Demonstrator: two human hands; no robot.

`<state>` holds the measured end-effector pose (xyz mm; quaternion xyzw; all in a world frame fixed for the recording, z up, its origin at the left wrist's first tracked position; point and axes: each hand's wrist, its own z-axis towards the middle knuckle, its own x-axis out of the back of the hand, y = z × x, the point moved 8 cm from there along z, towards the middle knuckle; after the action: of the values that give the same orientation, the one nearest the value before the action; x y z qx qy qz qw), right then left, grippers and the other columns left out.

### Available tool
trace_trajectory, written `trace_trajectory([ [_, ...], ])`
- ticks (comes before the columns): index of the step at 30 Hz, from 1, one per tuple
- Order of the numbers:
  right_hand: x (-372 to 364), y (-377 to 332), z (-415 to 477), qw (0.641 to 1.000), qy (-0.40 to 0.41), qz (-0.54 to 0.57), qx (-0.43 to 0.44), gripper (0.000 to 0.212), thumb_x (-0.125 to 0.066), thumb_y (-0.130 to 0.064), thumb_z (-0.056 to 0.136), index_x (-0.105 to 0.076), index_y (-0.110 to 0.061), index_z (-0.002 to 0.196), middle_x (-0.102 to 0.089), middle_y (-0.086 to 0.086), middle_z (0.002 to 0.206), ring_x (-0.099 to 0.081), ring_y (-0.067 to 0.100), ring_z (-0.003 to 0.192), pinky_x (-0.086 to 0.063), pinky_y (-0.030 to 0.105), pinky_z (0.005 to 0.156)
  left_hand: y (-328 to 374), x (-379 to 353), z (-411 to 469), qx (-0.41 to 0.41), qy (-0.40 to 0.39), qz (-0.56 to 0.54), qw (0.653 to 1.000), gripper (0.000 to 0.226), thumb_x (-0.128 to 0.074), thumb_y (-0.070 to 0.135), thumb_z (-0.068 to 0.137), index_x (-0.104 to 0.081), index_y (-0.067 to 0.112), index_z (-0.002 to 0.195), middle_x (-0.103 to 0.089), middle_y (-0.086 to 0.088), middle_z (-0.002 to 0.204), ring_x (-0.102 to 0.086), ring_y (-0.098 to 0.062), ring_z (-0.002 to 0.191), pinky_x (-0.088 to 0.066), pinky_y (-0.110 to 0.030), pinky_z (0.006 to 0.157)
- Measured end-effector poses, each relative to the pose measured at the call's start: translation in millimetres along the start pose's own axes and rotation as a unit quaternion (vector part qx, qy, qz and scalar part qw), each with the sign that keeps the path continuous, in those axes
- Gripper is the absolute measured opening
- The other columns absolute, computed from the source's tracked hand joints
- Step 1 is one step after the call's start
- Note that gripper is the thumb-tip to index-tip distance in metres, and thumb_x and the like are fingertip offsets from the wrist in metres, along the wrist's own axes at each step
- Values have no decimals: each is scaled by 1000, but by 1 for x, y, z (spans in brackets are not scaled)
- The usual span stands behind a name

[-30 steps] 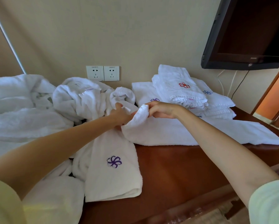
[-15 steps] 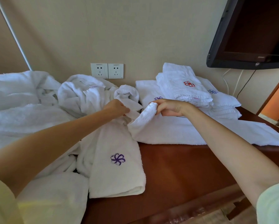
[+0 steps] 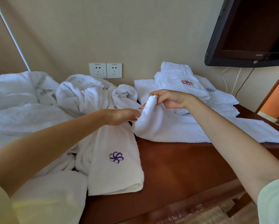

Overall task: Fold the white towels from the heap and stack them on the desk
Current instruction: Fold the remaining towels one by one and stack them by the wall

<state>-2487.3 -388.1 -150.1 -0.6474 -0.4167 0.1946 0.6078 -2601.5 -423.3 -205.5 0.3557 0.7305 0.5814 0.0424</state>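
A long white towel [image 3: 184, 128] lies across the brown desk [image 3: 176, 167]. My right hand [image 3: 171, 99] pinches its raised left corner. My left hand [image 3: 122, 116] reaches in just left of that corner, fingers touching the cloth's edge. Whether it grips is unclear. Behind the right hand sits a stack of folded towels [image 3: 192, 88] with red and blue logos. A heap of crumpled white towels [image 3: 80, 96] fills the left. A towel with a purple logo [image 3: 116, 159] hangs from the heap toward me.
Two wall sockets [image 3: 105, 70] sit above the heap. A dark wall-mounted screen [image 3: 248, 33] hangs at the upper right with cables [image 3: 239, 81] below it. More white bedding [image 3: 14, 101] lies at the far left. The desk's front edge runs near me.
My right hand has lifted the towel corner a little higher. My left hand has left the heap and moved right and down to the towel's edge.
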Motion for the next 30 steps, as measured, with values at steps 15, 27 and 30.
trace_trajectory([
  [15, -1, 10, 0, 999, -14, -17, -41, 17, -58, -4, 80, -66, -18, 84, -66, 8, 102, -61, 21, 101, -46, 31, 89, -7, 32, -4, -35, 76, 467, 880, 48, -27, 43, 101, -53, 19, 69, -47, 13, 77, -47, -5, 94, 7, -40, 115],
  [27, 0, 23, 27, 979, 109, -155, -81, 39, -63, -37, 92, -65, -11, 120, -69, 3, 116, -65, 12, 108, -48, 21, 89, -14, 34, -22, -151, 84, 569, 804, 46, -31, 51, 82, -59, 15, 79, -58, 7, 96, -48, -6, 106, 10, -45, 113],
  [30, -2, 34, 41, 971, 112, -189, -92, 40, -65, -43, 89, -64, -19, 121, -66, -6, 119, -59, 7, 112, -41, 26, 103, -23, 38, -20, -116, 99, 538, 829, 46, -33, 54, 77, -62, 20, 92, -59, 9, 104, -48, -7, 109, 7, -47, 113],
])
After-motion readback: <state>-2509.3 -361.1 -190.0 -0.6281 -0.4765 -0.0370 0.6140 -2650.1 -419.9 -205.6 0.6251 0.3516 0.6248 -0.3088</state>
